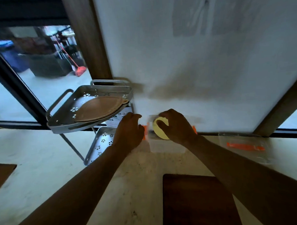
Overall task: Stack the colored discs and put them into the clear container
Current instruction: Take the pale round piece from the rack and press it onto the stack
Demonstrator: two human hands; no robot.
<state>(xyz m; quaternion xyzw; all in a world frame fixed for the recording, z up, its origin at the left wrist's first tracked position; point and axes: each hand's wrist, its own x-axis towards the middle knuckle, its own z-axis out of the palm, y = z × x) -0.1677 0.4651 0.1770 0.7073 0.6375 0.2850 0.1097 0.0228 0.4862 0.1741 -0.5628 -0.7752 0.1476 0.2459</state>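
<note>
Reaching forward over the pale counter (44, 168), beside a grey perforated corner rack (89, 106), the left hand (128, 130) rests against the left end of the clear container (162, 144), fingers loosely curled and holding nothing. The right hand (177, 126) grips a pale yellow disc (159, 129), tilted on edge over the container's open top. Farther right lies a clear lid (244, 145) with orange clips.

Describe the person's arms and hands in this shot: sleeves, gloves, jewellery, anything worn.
Both forearms are bare right up to the bottom edge of the picture; no sleeve shows. The left hand and the right hand wear no gloves. No watch, bracelet or ring can be made out, though the picture is dim and blurred, so a thin ring could be missed.
</note>
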